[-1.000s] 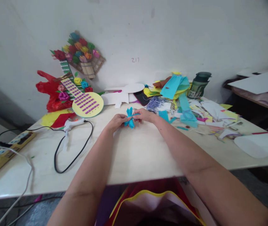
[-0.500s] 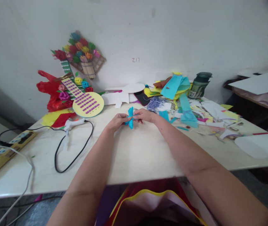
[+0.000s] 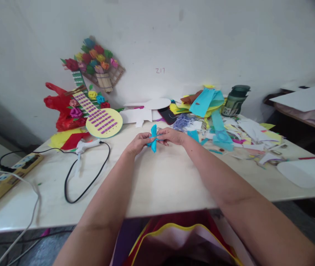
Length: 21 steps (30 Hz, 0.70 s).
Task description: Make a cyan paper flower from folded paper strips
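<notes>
Above the middle of the table, both hands pinch a small piece of bright blue crepe paper [image 3: 154, 146], gathered at its centre and flaring out above and below the fingers. My left hand [image 3: 141, 143] grips it from the left, thumb laid across the front. From the right, my right hand [image 3: 170, 136] closes thumb and finger on the same gathered middle. The fingers cover the paper's centre, so how it is folded there is hidden.
A white glue gun [image 3: 83, 146] with a looped black cord lies left, near a yellow power strip [image 3: 19, 171]. A yellow guitar-shaped craft [image 3: 104, 123] leans behind. Paper scraps [image 3: 247, 135], blue paper strips [image 3: 204, 101] and a green bottle [image 3: 235, 100] occupy the right.
Both hands stay in place on the blue paper. Its upper flared end looks slightly narrower and more upright than before.
</notes>
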Motion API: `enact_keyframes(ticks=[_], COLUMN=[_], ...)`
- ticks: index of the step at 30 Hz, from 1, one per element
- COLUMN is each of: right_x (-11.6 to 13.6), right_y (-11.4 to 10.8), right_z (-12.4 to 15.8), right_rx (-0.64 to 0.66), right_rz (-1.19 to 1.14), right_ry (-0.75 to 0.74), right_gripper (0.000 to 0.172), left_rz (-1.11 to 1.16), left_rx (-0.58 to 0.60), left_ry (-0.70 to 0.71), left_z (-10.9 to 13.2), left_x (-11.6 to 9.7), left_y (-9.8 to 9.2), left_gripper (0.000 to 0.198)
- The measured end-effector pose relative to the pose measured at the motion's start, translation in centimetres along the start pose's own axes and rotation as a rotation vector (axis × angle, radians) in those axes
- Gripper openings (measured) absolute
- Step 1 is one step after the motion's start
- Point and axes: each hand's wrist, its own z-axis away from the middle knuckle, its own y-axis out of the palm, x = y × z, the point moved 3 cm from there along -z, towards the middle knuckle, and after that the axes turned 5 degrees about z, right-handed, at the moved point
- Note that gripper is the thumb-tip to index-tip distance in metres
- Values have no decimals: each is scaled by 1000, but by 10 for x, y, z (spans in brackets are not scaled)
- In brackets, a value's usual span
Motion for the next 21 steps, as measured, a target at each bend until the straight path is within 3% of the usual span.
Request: enact_keyframes(ticks=[9,14,21], right_x=[-8,-9,-10], right_y=[-3,-3,-6], right_z=[-4,-5,-4], right_rx=[-149,-158,-189], right_rz=[103,156,167], right_ry=[1,2,-6], right_gripper=[22,23,25], left_rz=[183,125,48], left_rx=[-151,-207,-210], left_ry=[-114,-85,-51], left_z=[-3,-4,-1], left_x=[6,9,7], left_y=[-5,-8,-7], left_gripper=[41,26,30])
